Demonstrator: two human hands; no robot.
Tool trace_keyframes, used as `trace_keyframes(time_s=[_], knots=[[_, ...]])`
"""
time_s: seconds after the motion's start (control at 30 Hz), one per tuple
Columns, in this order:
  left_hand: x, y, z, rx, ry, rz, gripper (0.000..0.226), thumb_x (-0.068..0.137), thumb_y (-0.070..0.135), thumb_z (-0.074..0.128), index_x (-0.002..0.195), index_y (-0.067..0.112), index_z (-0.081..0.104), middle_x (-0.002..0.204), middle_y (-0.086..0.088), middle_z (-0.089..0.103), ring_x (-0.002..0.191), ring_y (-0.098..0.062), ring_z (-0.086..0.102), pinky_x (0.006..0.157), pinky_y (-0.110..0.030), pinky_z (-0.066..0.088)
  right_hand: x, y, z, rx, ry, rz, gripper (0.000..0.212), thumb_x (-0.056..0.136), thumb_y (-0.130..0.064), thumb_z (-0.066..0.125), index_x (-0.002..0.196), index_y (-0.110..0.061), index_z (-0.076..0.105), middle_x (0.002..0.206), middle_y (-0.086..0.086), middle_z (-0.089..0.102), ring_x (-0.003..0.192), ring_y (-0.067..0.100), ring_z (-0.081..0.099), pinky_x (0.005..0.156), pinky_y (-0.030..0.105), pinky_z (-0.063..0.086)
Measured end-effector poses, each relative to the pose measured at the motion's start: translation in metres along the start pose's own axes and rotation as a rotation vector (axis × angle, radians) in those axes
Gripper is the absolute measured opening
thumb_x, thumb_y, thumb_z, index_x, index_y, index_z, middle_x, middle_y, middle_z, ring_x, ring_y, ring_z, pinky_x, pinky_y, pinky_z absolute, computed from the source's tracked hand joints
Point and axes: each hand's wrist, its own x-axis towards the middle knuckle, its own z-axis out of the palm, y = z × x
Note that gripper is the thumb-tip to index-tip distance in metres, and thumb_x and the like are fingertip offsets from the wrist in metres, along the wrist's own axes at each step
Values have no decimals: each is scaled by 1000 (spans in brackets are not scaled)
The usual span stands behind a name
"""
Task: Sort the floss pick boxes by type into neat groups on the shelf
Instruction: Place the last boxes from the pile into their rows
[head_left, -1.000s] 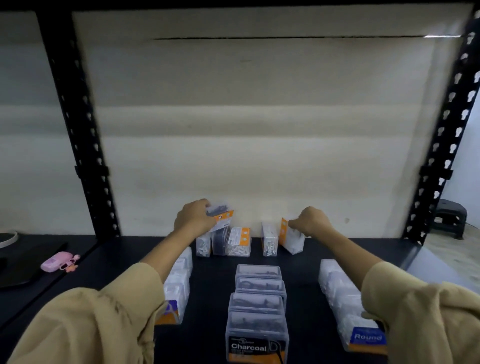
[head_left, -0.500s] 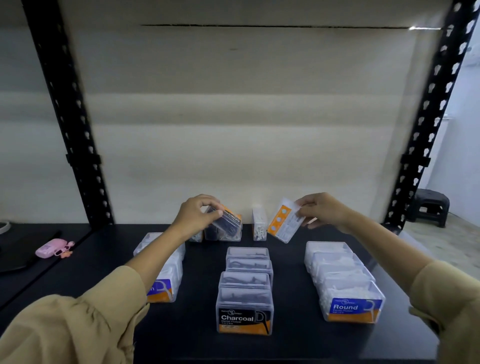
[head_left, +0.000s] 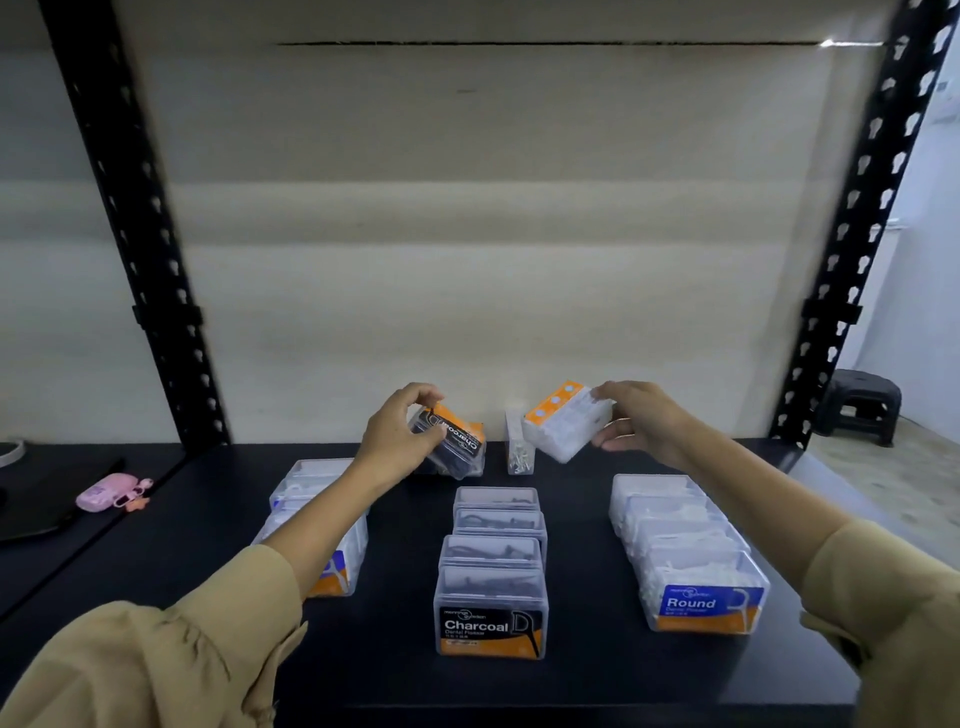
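My left hand (head_left: 397, 437) grips a dark Charcoal floss pick box (head_left: 456, 443), tilted and lifted at the back of the black shelf (head_left: 582, 670). My right hand (head_left: 636, 422) holds a white floss pick box (head_left: 566, 421) with an orange side, raised and tilted. Between them one small clear box (head_left: 519, 449) stands upright at the back. Three rows run toward me: a left row (head_left: 311, 499) partly hidden by my left arm, a middle Charcoal row (head_left: 491, 571), and a right row labelled Round (head_left: 685, 556).
Black perforated uprights stand at the left (head_left: 140, 249) and right (head_left: 857, 234) of the shelf. A pink case (head_left: 101, 493) lies on the neighbouring shelf to the left. A dark stool (head_left: 860, 405) sits on the floor at the right.
Both hands have lifted their boxes off the back of the shelf and tilted them. The view has drawn back, showing more of the three rows.
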Motion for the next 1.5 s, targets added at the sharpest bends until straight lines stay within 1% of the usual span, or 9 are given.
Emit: trace_keyframes(time_s=[0.13, 0.37, 0.47, 0.63, 0.8, 0.93, 1.17, 1.27, 1.5], knots=[[-1, -1, 5, 2, -16, -32, 53, 73, -3, 64, 117, 26, 57, 117, 5, 49, 112, -19, 54, 95, -41, 49, -1, -4, 4, 100, 62, 114, 22, 86, -23, 59, 100, -7, 52, 78, 13, 56, 53, 24, 59, 50, 26, 53], [-6, -1, 14, -62, -153, -199, 65, 75, -2, 65, 129, 32, 51, 126, -8, 50, 119, -26, 52, 83, -42, 56, 2, -5, 6, -11, 111, 97, 14, 91, -16, 48, 102, -8, 52, 84, 14, 58, 41, 23, 61, 40, 20, 49], [-8, -2, 17, -119, -187, -248, 60, 77, -3, 64, 128, 27, 52, 120, -3, 50, 119, -24, 51, 66, -28, 59, 1, -4, 7, -84, 88, 113, 18, 92, -16, 49, 101, -11, 63, 100, 12, 54, 51, 27, 61, 40, 21, 50], [-3, -2, 15, 43, -175, -201, 51, 72, 7, 74, 117, 22, 56, 116, -6, 60, 104, -19, 59, 88, -35, 52, 3, -2, 6, -18, -10, 134, 18, 86, -13, 64, 101, -4, 62, 95, 14, 58, 46, 18, 64, 44, 19, 51], [4, 12, 16, 155, -248, -130, 40, 76, 16, 71, 112, 20, 53, 100, 1, 61, 92, -17, 58, 70, -22, 45, 4, 2, 0, 7, -132, 158, 46, 81, 14, 57, 124, -2, 50, 81, 15, 65, 55, 11, 69, 50, 16, 55], [5, 15, 22, 263, -351, -68, 38, 79, 15, 71, 115, 17, 58, 106, 2, 60, 93, -14, 55, 75, -19, 38, 7, 6, -1, -101, -111, 184, 45, 85, -5, 64, 125, 2, 46, 88, 14, 65, 51, 7, 67, 44, 16, 52], [2, 10, 32, 269, -465, -31, 45, 81, 19, 70, 125, 19, 58, 113, 1, 59, 110, -6, 52, 87, -16, 36, 7, 8, -5, -275, 12, 104, 31, 82, -31, 68, 92, -4, 55, 70, 10, 63, 44, 9, 50, 40, 18, 38], [2, 6, 32, 287, -489, -36, 45, 82, 22, 70, 126, 20, 58, 119, 1, 61, 114, -8, 53, 91, -18, 38, 6, 6, -8, -324, 60, 68, 34, 81, -40, 67, 87, -8, 59, 69, 7, 60, 52, 12, 41, 46, 21, 30], [9, 6, 17, 419, -592, -185, 40, 87, 44, 59, 117, 18, 61, 111, -1, 60, 102, -13, 54, 85, -23, 38, 6, 3, -25, -136, 163, 29, 34, 88, -46, 56, 85, -12, 56, 74, 5, 60, 67, 17, 54, 67, 30, 42]])
